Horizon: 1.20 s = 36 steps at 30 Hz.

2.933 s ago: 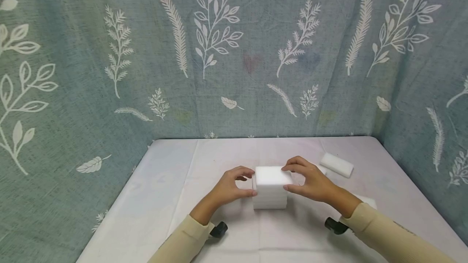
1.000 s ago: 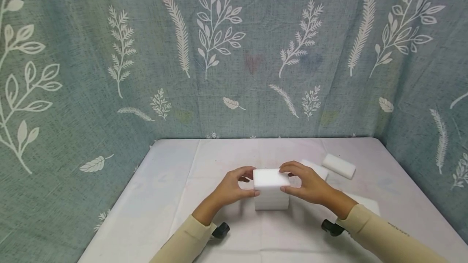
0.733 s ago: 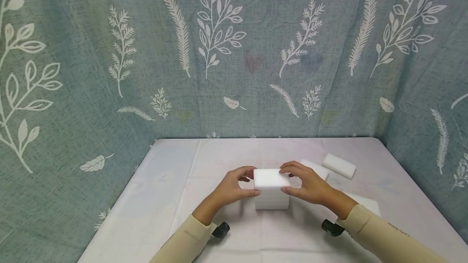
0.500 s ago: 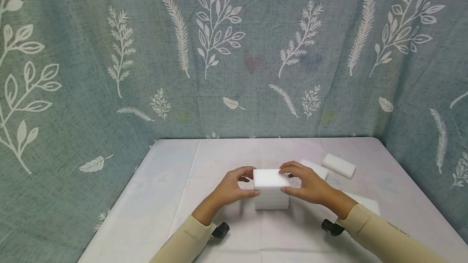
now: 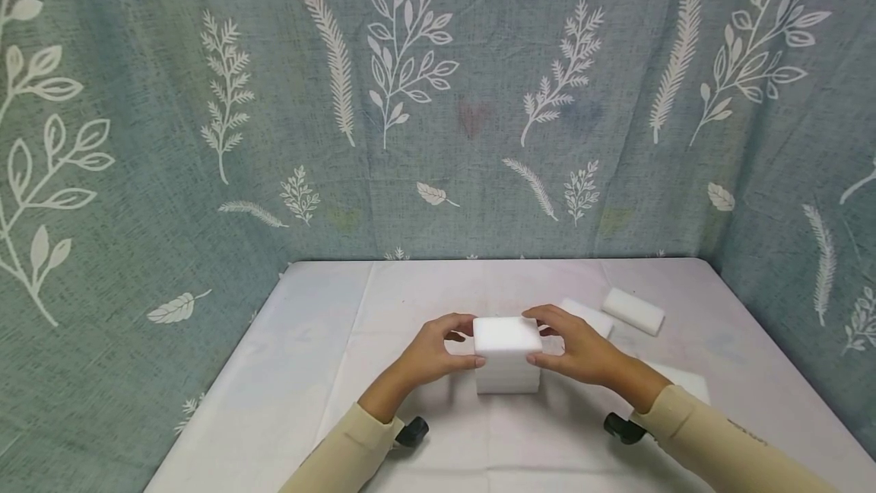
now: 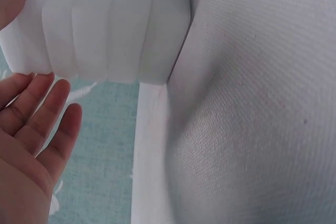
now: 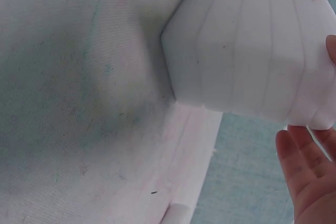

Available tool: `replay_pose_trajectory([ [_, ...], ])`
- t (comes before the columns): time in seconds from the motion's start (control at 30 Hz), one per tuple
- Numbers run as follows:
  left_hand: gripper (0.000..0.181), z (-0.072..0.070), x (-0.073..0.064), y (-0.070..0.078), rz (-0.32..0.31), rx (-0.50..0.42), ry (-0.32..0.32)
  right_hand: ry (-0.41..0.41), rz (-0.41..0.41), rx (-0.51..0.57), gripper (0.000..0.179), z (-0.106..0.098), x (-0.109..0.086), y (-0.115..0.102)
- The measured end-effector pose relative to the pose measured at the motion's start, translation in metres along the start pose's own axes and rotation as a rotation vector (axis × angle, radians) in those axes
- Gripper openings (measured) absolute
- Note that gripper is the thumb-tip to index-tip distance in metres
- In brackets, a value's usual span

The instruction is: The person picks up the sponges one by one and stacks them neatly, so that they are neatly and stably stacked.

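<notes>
Blue-green fabric [image 5: 489, 82] printed with white leaves [image 5: 174, 309] hangs behind and on both sides of a pale, creased tablecloth [image 5: 404, 291]. The small dark fleck [image 7: 154, 192] on it is possibly lint.

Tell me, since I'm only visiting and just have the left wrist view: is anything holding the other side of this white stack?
Observer: Yes. In the head view, the right grip holds the white stack near its top, on the side away from your camera.
Visitor: Is that stack all the white blocks there are?
Observer: No. The head view shows three loose blocks on the table, to the right of the stack; two are partly hidden.
Visitor: And are the person's forearms bare?
Observer: No, the head view shows beige sleeves on both.
</notes>
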<state>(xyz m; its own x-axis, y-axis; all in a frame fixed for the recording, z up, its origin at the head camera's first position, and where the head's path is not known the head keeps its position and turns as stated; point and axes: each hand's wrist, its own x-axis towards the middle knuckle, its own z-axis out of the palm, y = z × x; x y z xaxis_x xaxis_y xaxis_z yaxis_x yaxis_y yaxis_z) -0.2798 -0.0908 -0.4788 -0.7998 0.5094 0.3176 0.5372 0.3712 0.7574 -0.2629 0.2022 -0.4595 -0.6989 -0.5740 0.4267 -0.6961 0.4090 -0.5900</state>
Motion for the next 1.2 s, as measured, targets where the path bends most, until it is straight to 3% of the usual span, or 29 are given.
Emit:
replay_pose_trajectory([
  [0.33,0.061,0.0,0.0,0.0,0.006,0.025,-0.004,0.01,-0.023,-0.009,0.057,-0.001,-0.001,0.001],
  [0.6,0.069,-0.001,0.0,0.002,-0.005,-0.014,0.0,0.006,-0.005,-0.036,0.064,-0.003,-0.002,0.002],
  [0.87,0.065,0.0,-0.002,0.004,-0.014,-0.025,0.018,0.029,-0.008,-0.049,0.071,-0.007,-0.011,0.012],
  [1.2,0.061,-0.003,-0.002,0.004,0.013,-0.035,0.044,0.061,0.075,-0.112,0.068,-0.018,-0.022,0.027],
])
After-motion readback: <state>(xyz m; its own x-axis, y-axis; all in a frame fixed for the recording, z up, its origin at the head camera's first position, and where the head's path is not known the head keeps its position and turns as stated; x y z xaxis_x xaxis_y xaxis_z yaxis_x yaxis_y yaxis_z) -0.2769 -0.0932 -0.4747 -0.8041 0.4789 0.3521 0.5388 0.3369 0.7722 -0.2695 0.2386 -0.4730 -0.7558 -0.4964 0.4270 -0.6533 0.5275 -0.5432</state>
